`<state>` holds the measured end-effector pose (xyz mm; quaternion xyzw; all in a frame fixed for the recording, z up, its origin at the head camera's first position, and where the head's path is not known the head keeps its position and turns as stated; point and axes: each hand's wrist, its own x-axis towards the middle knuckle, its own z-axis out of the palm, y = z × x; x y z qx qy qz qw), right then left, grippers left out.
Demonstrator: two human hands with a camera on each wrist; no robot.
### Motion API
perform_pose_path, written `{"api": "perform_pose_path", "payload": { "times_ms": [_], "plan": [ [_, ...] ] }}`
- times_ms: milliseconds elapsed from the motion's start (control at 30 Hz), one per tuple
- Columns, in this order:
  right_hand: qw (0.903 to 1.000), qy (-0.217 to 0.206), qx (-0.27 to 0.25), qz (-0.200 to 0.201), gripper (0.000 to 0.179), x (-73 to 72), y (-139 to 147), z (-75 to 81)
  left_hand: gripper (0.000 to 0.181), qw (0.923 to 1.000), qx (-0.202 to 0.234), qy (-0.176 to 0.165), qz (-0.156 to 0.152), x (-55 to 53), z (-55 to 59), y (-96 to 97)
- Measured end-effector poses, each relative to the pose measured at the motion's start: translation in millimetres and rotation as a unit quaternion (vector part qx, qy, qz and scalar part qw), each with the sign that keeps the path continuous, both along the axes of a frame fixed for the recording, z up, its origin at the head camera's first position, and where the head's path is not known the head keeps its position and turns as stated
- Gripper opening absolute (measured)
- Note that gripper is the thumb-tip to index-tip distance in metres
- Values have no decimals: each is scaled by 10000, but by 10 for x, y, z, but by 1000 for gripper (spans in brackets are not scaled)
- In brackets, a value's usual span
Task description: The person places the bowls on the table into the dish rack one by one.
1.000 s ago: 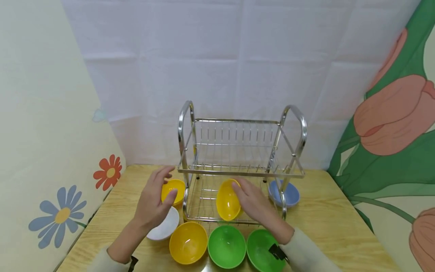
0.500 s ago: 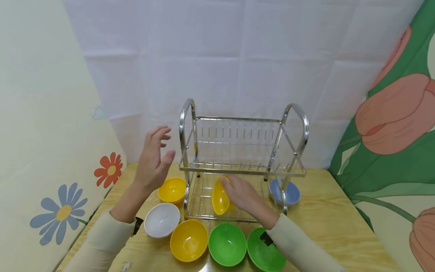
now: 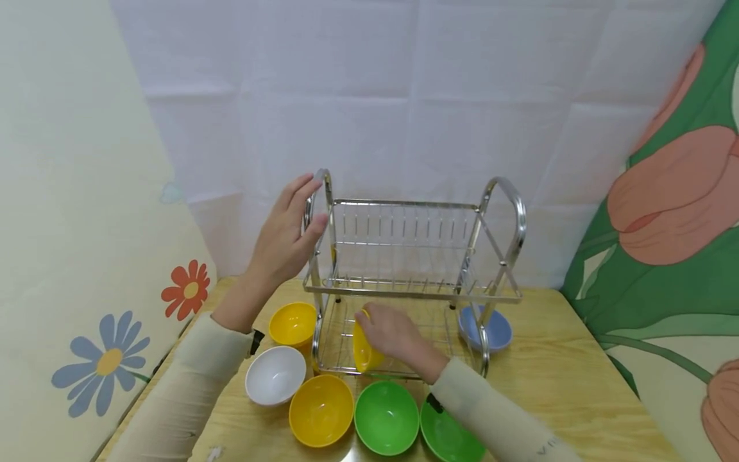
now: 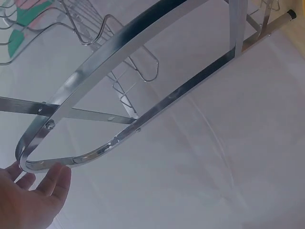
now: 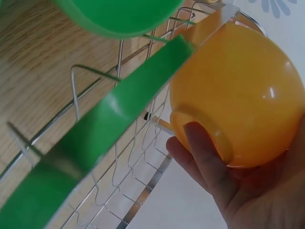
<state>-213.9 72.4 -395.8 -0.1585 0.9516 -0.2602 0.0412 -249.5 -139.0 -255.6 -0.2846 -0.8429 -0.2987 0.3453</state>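
From where I stand, the right hand point(image 3: 395, 333) has the yellow bowl point(image 3: 364, 350), pinching it with the thumb near the rim and the fingers round the back. Two fingertips rest at its foot. The bowl is turned on its side, its hollow facing left, away from the palm. It is inside the rack point(image 3: 412, 294), at the lower shelf point(image 3: 340, 370); I can't tell if it touches the wires.

The left hand point(image 3: 288, 237) is raised higher, its fingers spread and fairly straight, with tips touching the hoop point(image 4: 105, 59) at that end of the rack.

Below the left hand sits a second yellow bowl point(image 3: 292, 324), just outside the rack, and nearer the person a white bowl point(image 3: 276, 376). In front of the right hand, on the person's side, stands a row: a third yellow bowl point(image 3: 321, 410), a green bowl point(image 3: 387, 417) and another green bowl point(image 3: 450, 436), this last partly covered by the right sleeve point(image 3: 485, 410). Out to the right of the right hand, beside the rack's far end, is a blue bowl point(image 3: 496, 330). All these stand upright on the table point(image 3: 577, 372).
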Motion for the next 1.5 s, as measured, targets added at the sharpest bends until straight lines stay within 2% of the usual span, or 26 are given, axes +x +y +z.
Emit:
{"api": "perform_pose_path", "payload": {
  "times_ms": [233,400,633,800,900,1033,1300,1500],
  "plan": [
    [9997,-40,220,-11,59,-29,-78,-45,62,9984,-383,-417,86,-129,95,75],
    [9988,-54,477,-52,62,-58,-123,-51,64,9951,-612,-718,291,-167,147,128],
    [9982,-276,521,-114,69,-95,-199,-45,62,9920,-610,-910,627,-205,240,170],
    [9973,-269,667,-132,67,-132,-278,-65,63,9863,-692,-1283,775,-252,313,195],
    [9966,-237,768,-184,67,-143,-335,-86,65,9828,-794,-1392,917,-271,333,193],
    [9967,-280,734,-194,65,-157,-393,-118,65,9814,-825,-1363,1067,-276,329,184],
    [9972,-288,647,-251,59,-203,-428,-187,59,9886,-567,-966,1010,-289,260,196],
    [9968,-266,693,-301,76,-205,-425,-197,56,9920,-399,-675,992,-304,227,217]
  ]
}}
